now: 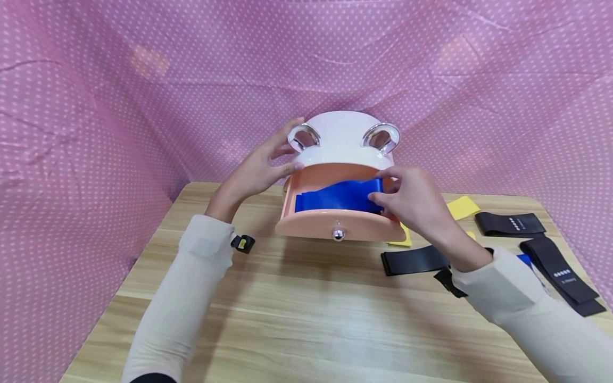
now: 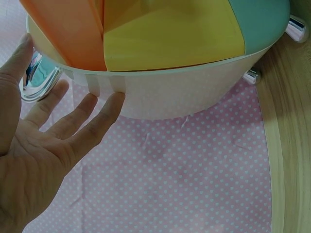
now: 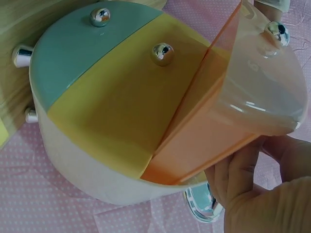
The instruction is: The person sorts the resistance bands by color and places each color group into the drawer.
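Note:
A white cabinet (image 1: 347,133) with two shiny ear-shaped loops has its top peach drawer (image 1: 306,224) pulled out. Inside the drawer lies a flat, folded blue resistance band (image 1: 330,197). My right hand (image 1: 419,199) reaches over the drawer's right side, thumb and forefinger at the raised right end of that band, seeming to pinch it. In the right wrist view the drawer wall hides these fingertips. On the cabinet's left side rests my left hand (image 1: 261,167), thumb near the front edge; its fingers spread along the white wall (image 2: 165,99) in the left wrist view.
Black resistance bands (image 1: 414,260) and yellow bands (image 1: 462,207) lie on the wooden table (image 1: 306,330) at the right. Below the peach drawer are a yellow drawer (image 3: 121,102) and a green drawer (image 3: 73,53), both closed. A pink dotted cloth (image 1: 239,64) hangs behind.

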Demonstrator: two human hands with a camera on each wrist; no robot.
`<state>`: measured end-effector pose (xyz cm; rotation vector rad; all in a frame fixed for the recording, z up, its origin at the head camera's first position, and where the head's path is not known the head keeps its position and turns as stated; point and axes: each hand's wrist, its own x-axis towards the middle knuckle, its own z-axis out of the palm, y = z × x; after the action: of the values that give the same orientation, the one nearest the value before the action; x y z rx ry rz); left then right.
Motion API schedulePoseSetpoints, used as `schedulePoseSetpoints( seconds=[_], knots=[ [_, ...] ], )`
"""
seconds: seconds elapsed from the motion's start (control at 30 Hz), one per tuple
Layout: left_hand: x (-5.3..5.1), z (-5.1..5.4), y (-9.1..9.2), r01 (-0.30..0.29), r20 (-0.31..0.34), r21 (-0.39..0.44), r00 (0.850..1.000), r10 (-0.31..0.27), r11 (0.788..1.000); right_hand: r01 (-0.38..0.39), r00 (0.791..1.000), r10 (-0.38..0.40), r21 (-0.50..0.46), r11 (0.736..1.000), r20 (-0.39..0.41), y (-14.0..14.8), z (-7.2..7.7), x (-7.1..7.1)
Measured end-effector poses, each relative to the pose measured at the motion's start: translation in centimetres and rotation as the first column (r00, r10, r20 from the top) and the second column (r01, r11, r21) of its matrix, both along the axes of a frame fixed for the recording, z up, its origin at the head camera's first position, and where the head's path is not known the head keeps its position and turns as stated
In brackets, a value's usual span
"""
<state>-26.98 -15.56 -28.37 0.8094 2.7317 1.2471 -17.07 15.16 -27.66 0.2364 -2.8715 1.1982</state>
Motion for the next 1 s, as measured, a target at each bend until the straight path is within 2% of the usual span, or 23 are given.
schedulePoseSetpoints(
  seconds=[0.5, 0.8, 1.0],
  knots=[
    [0.0, 0.0, 0.1, -0.013, -0.011, -0.010, 1.000, 0.012, 1.000, 0.015, 0.994, -0.019, -0.037, 0.999, -0.110, 1.4, 0.8, 1.2],
    [0.0, 0.0, 0.0, -0.016, -0.010, -0.002, 1.000, 0.016, 1.000, 0.059, 0.997, -0.061, -0.046, 0.997, -0.053, 3.5, 0.6, 1.8],
    [0.0, 0.0, 0.1, -0.017, -0.010, -0.004, 1.000, 0.017, 1.000, 0.095, 0.992, -0.096, -0.016, 0.995, -0.084, 6.2, -0.3, 2.4]
  ],
)
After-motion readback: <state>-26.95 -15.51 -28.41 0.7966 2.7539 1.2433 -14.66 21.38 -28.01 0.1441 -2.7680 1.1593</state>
